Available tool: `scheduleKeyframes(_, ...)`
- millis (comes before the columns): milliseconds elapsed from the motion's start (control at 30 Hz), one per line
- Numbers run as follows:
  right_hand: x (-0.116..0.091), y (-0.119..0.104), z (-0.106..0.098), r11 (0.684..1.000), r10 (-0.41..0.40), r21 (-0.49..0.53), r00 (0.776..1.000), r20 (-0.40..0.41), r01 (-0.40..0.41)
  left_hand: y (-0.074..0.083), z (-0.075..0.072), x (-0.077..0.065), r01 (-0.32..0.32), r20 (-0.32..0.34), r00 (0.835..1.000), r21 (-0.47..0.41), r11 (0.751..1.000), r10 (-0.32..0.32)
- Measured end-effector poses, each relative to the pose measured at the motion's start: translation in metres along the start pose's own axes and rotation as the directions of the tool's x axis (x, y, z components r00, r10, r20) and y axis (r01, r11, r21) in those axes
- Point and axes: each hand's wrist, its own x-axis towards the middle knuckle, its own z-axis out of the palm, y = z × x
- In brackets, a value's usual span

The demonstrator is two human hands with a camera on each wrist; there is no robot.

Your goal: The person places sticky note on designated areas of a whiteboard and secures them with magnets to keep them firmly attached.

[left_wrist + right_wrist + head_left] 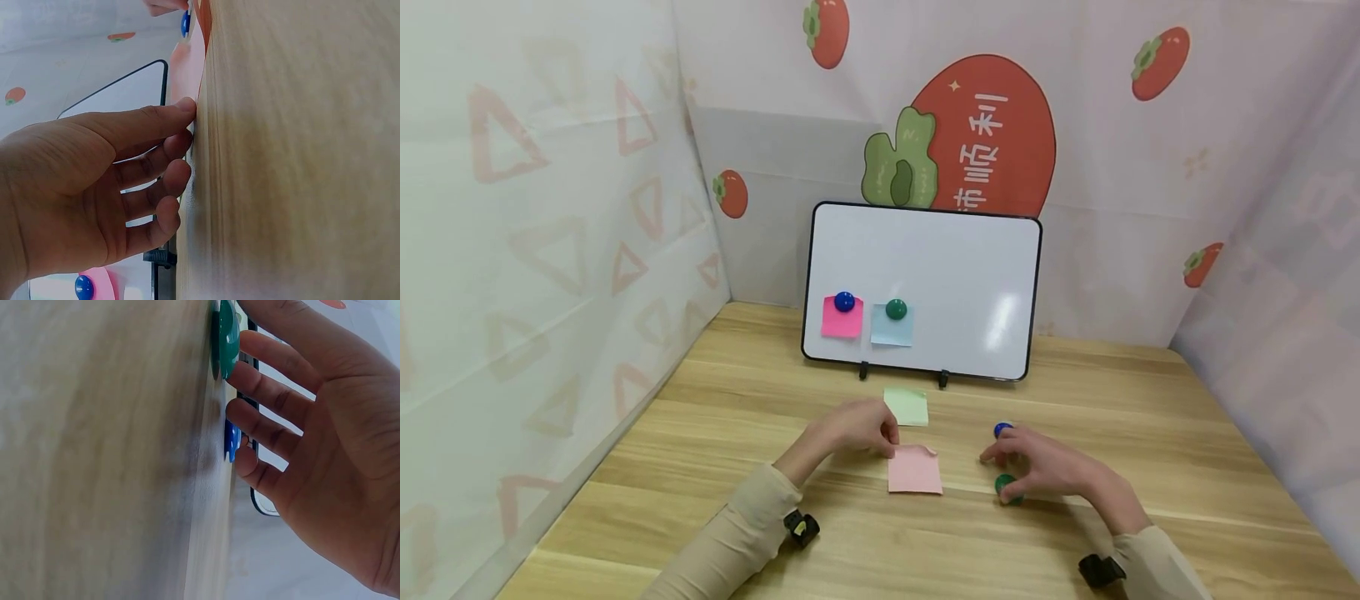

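Observation:
My left hand point(859, 425) pinches the upper left corner of a light pink sticky note point(914, 472) on the wooden table. Thumb and forefinger meet at the paper's edge in the left wrist view, the other fingers loosely bent. To the right, my right hand point(1048, 462) hovers low with relaxed, spread fingers. Its thumb overlaps a round green magnet point(1006, 483), which also shows in the right wrist view point(228, 340). Just beyond the fingers lies a blue magnet point(1002, 429), partly hidden. A pale green sticky note point(907, 407) lies behind the pink one.
A whiteboard point(955, 275) stands at the back on small black feet point(943, 379). On it, a blue magnet point(845, 302) holds a bright pink note point(841, 323), and a green magnet point(897, 309) holds a light blue note point(891, 332). Printed cloth walls point(760, 258) enclose the table.

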Motion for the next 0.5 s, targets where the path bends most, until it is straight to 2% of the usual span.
scheduleKeyframes(367,-0.006,0.015,0.001,0.995,-0.001,0.101,0.998,0.058,-0.004,0.001,-0.001,0.0,-0.001,0.008,1.0,-0.033,0.999,0.001)
scheduleKeyframes(500,-0.007,0.018,0.002,0.992,0.014,0.122,0.997,0.077,-0.023,0.001,-0.002,-0.001,-0.012,0.007,1.0,-0.079,0.997,0.013)
